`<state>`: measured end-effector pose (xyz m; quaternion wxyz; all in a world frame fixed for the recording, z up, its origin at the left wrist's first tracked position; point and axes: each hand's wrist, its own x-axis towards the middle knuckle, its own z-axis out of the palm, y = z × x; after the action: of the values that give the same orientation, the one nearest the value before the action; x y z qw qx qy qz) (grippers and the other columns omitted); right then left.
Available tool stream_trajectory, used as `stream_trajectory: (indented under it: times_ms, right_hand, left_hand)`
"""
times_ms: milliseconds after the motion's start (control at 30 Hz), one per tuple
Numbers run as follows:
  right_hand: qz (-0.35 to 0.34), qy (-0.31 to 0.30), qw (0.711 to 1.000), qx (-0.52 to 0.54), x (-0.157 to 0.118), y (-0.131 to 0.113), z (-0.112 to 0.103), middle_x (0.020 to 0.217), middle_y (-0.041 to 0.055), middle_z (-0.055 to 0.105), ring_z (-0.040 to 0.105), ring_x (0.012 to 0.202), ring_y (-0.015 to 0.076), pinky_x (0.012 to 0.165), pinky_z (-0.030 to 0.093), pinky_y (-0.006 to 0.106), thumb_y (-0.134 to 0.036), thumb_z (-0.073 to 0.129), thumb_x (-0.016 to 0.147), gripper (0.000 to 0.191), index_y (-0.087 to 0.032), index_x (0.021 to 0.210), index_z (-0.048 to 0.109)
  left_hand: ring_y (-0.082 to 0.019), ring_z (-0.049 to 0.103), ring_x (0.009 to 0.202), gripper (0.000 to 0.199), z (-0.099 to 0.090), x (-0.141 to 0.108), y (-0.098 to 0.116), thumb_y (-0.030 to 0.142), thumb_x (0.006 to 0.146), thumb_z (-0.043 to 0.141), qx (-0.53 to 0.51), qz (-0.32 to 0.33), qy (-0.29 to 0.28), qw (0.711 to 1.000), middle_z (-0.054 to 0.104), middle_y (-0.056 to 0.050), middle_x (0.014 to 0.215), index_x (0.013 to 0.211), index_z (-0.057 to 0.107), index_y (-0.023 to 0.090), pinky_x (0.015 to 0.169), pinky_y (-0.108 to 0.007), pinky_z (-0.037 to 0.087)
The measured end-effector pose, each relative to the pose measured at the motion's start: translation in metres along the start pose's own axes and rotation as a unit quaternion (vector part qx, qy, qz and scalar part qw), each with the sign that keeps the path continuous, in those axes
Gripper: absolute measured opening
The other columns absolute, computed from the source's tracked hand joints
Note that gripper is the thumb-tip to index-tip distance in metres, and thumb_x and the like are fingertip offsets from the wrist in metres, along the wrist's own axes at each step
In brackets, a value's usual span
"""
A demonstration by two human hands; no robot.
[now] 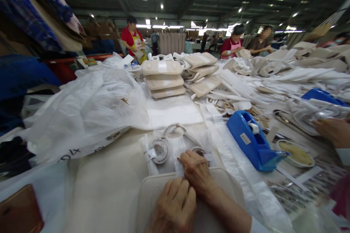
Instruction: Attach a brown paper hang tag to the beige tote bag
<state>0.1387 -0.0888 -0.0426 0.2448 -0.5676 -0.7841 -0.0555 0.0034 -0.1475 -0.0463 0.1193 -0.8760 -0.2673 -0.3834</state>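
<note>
A cream handbag (149, 189) lies flat on the table in front of me. Its handle (175, 127) and coiled straps, such as the wrapped coil (160, 151) on the left, rest beyond its top edge amid clear wrapping. Down the middle of them runs a white strip (179, 149). My right hand (197, 173) has its fingers bent and closed on this strip. Just nearer to me, my left hand (175, 204) is closed over the bag's top edge, fingertips close to the strip's lower end; what they pinch is hidden.
A blue tape dispenser (248, 142) stands to the right, beside a bowl of yellowish paste (295, 153). Stacked cream bags (164, 80) sit ahead. A large plastic bag (90, 105) fills the left. A co-worker's hand (332, 131) reaches in at right; other people work behind.
</note>
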Motion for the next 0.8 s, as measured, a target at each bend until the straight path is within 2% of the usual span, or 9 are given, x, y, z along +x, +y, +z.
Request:
stream_trajectory:
  times_ms: [67, 133, 267, 467, 567, 600, 667, 733, 800]
  right_hand:
    - [0.018, -0.031, 0.999, -0.001, 0.002, -0.001, 0.000, 0.067, 0.0027, 0.061, 0.056, 0.063, 0.0176, 0.054, 0.031, 0.029, -0.011, 0.054, 0.085, 0.020, -0.020, 0.068, 0.062]
    - [0.026, -0.041, 0.999, 0.006, 0.004, -0.002, -0.001, 0.067, 0.0031, 0.062, 0.057, 0.064, 0.0174, 0.055, 0.032, 0.028, -0.012, 0.057, 0.084, 0.018, -0.019, 0.068, 0.062]
    - [0.049, -0.058, 0.997, 0.027, 0.008, -0.002, -0.006, 0.069, 0.0032, 0.063, 0.058, 0.065, 0.0152, 0.056, 0.032, 0.025, -0.010, 0.058, 0.083, 0.016, -0.018, 0.069, 0.063]
    - [0.087, -0.059, 0.991, 0.080, 0.017, -0.003, -0.015, 0.067, 0.0040, 0.066, 0.059, 0.060, 0.0152, 0.055, 0.035, 0.024, -0.013, 0.066, 0.079, 0.015, -0.016, 0.064, 0.064]
    - [0.079, -0.041, 0.988, 0.124, 0.013, -0.001, -0.035, 0.077, 0.0031, 0.068, 0.062, 0.070, 0.0143, 0.064, 0.042, 0.022, -0.016, 0.062, 0.083, 0.005, -0.017, 0.083, 0.067]
    - [0.075, -0.014, 0.987, 0.145, 0.009, 0.003, -0.046, 0.083, 0.0036, 0.068, 0.062, 0.075, 0.0139, 0.068, 0.044, 0.021, -0.017, 0.059, 0.086, 0.010, -0.017, 0.092, 0.066]
    - [0.078, 0.088, 0.977, 0.181, -0.004, 0.022, -0.071, 0.090, 0.0047, 0.067, 0.061, 0.075, 0.0136, 0.070, 0.046, 0.023, -0.023, 0.054, 0.088, 0.017, -0.017, 0.102, 0.063]
    - [0.110, 0.215, 0.954, 0.180, -0.020, 0.054, -0.098, 0.089, 0.0056, 0.065, 0.058, 0.070, 0.0150, 0.069, 0.046, 0.026, -0.031, 0.052, 0.088, 0.020, -0.018, 0.097, 0.065]
    - [0.191, 0.288, 0.929, 0.133, -0.036, 0.095, -0.123, 0.091, 0.0077, 0.064, 0.058, 0.077, 0.0186, 0.074, 0.046, 0.031, -0.038, 0.051, 0.084, 0.024, -0.019, 0.089, 0.066]
  left_hand:
    - [-0.025, 0.056, 0.100, 0.033, 0.013, 0.006, 0.001, 0.009, 0.088, 0.027, 0.058, -0.033, 0.035, 0.997, 0.061, -0.013, 0.096, 0.093, 0.059, 0.009, 0.085, -0.040, 0.048]
    - [-0.027, 0.052, 0.108, 0.037, 0.025, 0.002, 0.003, 0.006, 0.087, 0.022, 0.091, -0.046, 0.044, 0.994, 0.058, -0.015, 0.103, 0.096, 0.058, 0.008, 0.092, -0.042, 0.043]
    - [-0.031, 0.046, 0.118, 0.037, 0.035, -0.015, 0.007, 0.005, 0.085, 0.024, 0.107, -0.039, 0.011, 0.993, 0.054, -0.018, 0.114, 0.105, 0.055, 0.006, 0.098, -0.045, 0.038]
    - [-0.030, 0.048, 0.118, 0.044, 0.026, -0.015, 0.003, 0.006, 0.084, 0.022, 0.166, -0.016, -0.029, 0.986, 0.058, -0.018, 0.117, 0.116, 0.052, 0.002, 0.101, -0.044, 0.034]
    - [-0.028, 0.051, 0.116, 0.044, 0.014, -0.007, 0.002, 0.006, 0.083, 0.026, 0.195, 0.019, -0.080, 0.977, 0.060, -0.016, 0.117, 0.118, 0.053, 0.003, 0.103, -0.042, 0.031]
    - [-0.027, 0.052, 0.115, 0.044, 0.010, -0.005, 0.002, 0.006, 0.083, 0.028, 0.200, 0.028, -0.086, 0.976, 0.060, -0.016, 0.117, 0.118, 0.053, 0.004, 0.103, -0.041, 0.031]
    - [-0.025, 0.054, 0.113, 0.042, 0.006, -0.002, 0.002, 0.007, 0.084, 0.031, 0.201, 0.033, -0.084, 0.975, 0.062, -0.014, 0.116, 0.118, 0.053, 0.005, 0.103, -0.040, 0.031]
    - [-0.025, 0.055, 0.110, 0.039, 0.006, -0.003, 0.000, 0.009, 0.085, 0.033, 0.198, 0.036, -0.070, 0.977, 0.062, -0.014, 0.115, 0.117, 0.054, 0.006, 0.102, -0.039, 0.031]
    - [-0.025, 0.056, 0.108, 0.035, 0.011, -0.008, -0.006, 0.012, 0.086, 0.035, 0.199, 0.057, -0.054, 0.977, 0.063, -0.015, 0.113, 0.115, 0.055, 0.006, 0.101, -0.039, 0.032]
